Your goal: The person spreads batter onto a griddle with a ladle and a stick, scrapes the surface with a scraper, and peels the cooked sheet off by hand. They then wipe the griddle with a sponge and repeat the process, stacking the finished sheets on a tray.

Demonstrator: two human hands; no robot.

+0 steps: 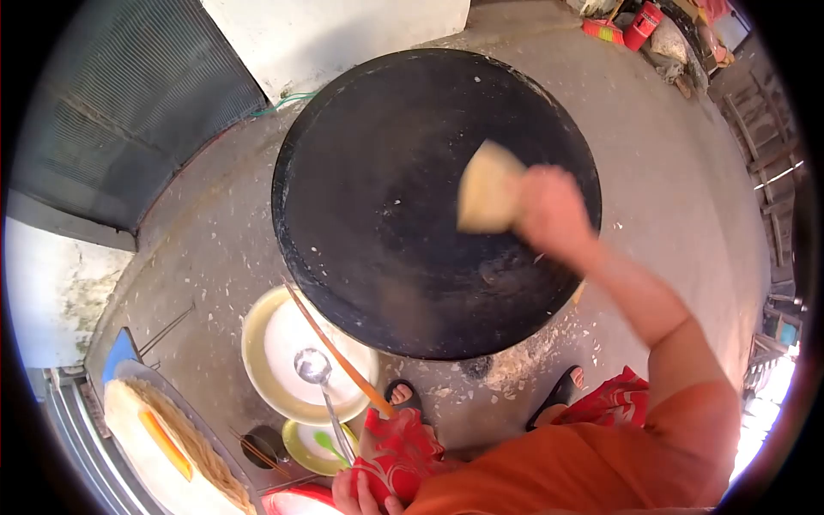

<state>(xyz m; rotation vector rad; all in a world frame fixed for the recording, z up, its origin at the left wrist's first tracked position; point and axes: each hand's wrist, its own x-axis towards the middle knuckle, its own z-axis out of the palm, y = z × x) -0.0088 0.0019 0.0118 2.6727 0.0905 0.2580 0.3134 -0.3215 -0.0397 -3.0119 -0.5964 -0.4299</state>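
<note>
My right hand [556, 210] grips a tan, fan-shaped hand brush [489, 190], blurred by motion, over the right half of a large round black griddle [378, 163]. White flecks dot the griddle's dark surface. Low in the view, my left hand [367, 496] rests with its fingers laid on the red patterned cloth [399, 451] over my leg. Near it stands a wide bowl of white batter [279, 343], with a metal ladle [312, 366] over it. A long wooden strip [335, 348] slants across the bowl's rim toward the griddle's edge.
At lower left lies a stack of thin flatbreads [133, 421] with an orange strip [166, 444] on top. A small yellow-green bowl [296, 446] holds a green utensil [328, 444]. A dark cup [264, 448] with thin sticks stands alongside. A red can [642, 26] sits at far right.
</note>
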